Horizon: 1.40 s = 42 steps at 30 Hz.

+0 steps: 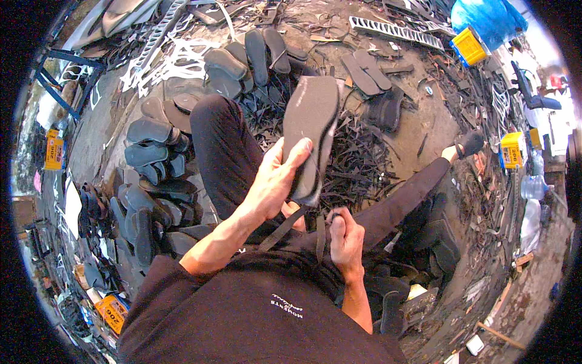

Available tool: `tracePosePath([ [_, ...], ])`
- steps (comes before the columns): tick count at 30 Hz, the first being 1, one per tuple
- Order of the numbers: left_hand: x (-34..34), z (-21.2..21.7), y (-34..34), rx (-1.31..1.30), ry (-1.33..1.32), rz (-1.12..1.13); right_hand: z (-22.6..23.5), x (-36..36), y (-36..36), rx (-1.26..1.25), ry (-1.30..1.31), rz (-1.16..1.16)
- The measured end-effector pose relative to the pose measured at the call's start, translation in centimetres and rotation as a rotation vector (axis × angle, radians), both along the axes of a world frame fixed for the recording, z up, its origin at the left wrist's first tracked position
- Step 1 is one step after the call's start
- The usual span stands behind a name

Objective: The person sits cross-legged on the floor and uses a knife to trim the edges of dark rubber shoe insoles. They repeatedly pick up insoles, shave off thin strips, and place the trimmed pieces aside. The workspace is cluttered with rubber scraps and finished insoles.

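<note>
Floor (424, 124): soles (148, 130), scraps (357, 164).

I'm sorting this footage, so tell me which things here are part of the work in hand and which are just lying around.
In hand:
- dark shoe sole, held up by the left hand
- right hand, closed on something I can't make out
- trimmed strip hanging from the sole

Lying about:
- stacked soles
- yellow tins
- blue bag
- water bottle

A dark grey sole (310, 130), black trousers (225, 151), yellow boxes (470, 47), and a blue bag (488, 17).
</note>
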<state>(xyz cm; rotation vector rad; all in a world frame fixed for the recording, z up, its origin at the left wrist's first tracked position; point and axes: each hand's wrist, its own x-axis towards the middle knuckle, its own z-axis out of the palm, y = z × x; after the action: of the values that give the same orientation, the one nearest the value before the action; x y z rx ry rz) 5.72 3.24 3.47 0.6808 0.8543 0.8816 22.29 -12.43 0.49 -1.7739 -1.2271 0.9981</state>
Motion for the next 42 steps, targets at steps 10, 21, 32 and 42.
tracePosePath([
  [10, 3.2, 1.0, -5.7, -0.196, -0.046, -0.021, -2.6, 1.4, 12.4, 0.469, -0.137, -0.284],
  [21, 1.0, -2.0, -0.8, 0.226, 0.132, 0.131, 1.7, 0.3, 8.5, 0.116, 0.512, -0.146],
  [32, 0.6, 0.9, 5.5, 0.725, 0.721, 0.176, 1.6, 2.4, 5.5, 0.125, 0.116, -0.296],
  [42, -0.1, 2.4, 5.0, 0.017, 0.259, -0.103, -0.9, -2.0, 0.7, 0.205, -0.132, -0.142],
])
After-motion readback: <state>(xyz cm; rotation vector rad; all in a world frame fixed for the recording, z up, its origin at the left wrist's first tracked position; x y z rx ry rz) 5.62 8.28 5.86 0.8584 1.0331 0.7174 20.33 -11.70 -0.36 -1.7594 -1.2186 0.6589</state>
